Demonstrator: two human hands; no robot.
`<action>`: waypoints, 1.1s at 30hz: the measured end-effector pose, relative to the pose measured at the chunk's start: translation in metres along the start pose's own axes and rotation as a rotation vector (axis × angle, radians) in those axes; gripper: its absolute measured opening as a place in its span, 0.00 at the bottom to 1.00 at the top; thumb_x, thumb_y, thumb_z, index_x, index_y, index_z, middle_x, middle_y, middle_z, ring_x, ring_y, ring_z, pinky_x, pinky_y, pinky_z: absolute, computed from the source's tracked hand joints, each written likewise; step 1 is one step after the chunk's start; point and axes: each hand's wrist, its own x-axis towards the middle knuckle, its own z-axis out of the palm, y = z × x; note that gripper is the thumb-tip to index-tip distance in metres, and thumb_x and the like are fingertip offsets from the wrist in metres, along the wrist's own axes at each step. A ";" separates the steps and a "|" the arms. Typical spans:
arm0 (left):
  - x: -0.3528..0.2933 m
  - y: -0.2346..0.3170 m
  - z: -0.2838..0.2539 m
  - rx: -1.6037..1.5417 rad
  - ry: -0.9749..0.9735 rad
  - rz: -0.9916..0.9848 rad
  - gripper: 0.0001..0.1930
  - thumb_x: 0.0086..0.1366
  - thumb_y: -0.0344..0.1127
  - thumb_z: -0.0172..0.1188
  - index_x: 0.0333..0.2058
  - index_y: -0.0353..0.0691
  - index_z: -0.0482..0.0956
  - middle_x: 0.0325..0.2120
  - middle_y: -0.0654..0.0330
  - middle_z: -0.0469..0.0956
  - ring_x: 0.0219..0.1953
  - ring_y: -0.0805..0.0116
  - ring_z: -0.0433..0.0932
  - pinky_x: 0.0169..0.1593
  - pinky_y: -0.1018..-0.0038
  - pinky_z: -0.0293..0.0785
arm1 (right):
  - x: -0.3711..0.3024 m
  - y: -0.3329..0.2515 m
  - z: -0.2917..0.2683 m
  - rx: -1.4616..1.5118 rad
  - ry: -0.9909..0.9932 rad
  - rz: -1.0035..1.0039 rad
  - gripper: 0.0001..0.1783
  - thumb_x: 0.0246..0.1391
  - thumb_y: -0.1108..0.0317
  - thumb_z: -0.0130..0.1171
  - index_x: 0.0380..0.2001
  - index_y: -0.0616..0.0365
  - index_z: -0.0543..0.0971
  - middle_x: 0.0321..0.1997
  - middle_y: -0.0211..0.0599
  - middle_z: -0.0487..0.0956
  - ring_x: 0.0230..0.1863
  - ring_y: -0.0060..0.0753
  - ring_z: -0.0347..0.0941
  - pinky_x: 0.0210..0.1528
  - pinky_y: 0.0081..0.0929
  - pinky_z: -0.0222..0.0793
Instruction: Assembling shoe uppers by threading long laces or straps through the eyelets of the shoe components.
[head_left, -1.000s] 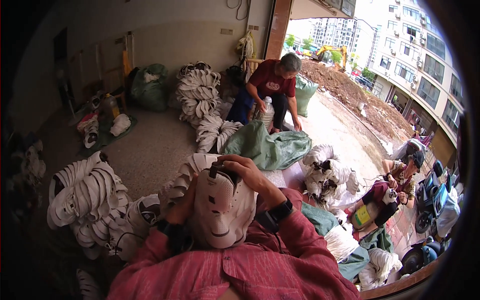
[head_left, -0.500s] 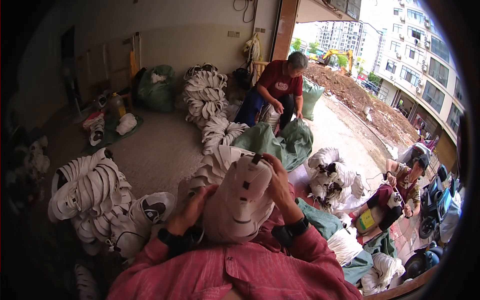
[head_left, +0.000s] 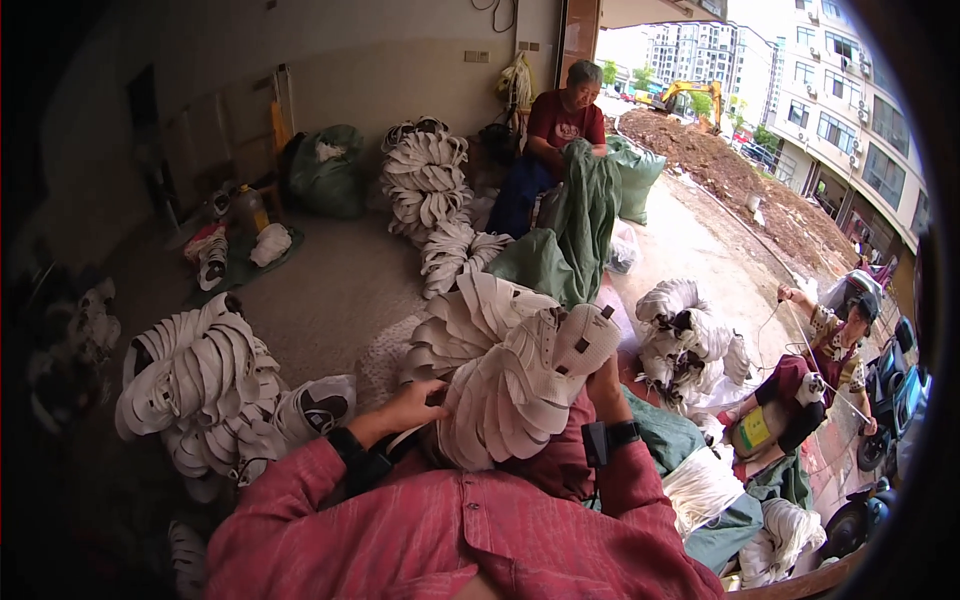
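Observation:
A thick stack of white shoe uppers, fanned out in overlapping layers, is held in front of my chest. My right hand grips its right end, where one upper shows dark patches; most of those fingers are hidden behind the stack. At the left edge, my left hand has curled fingers against the layers. Just beyond the held stack lies another fanned pile of white uppers, partly covered by it. Both my wrists wear dark bands.
Piled shoe uppers lie to my left, more bundles to my right. A co-worker sits ahead behind a raised green sack. Another person at right stretches a cord. White cord bundles lie near my right elbow.
The stack has turned from end-on to sideways and fanned out, its end now toward the right. My hands have moved apart. The co-worker ahead has lifted the green sack; the person at right has spread both arms.

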 end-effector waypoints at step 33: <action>0.113 0.088 -0.038 -0.695 0.055 0.217 0.27 0.73 0.51 0.40 0.56 0.34 0.70 0.51 0.63 0.72 0.58 0.73 0.64 0.64 0.76 0.53 | 0.044 -0.018 0.097 -0.839 -0.315 -0.184 0.22 0.54 0.68 0.43 0.48 0.64 0.78 0.49 0.40 0.79 0.51 0.29 0.73 0.56 0.24 0.65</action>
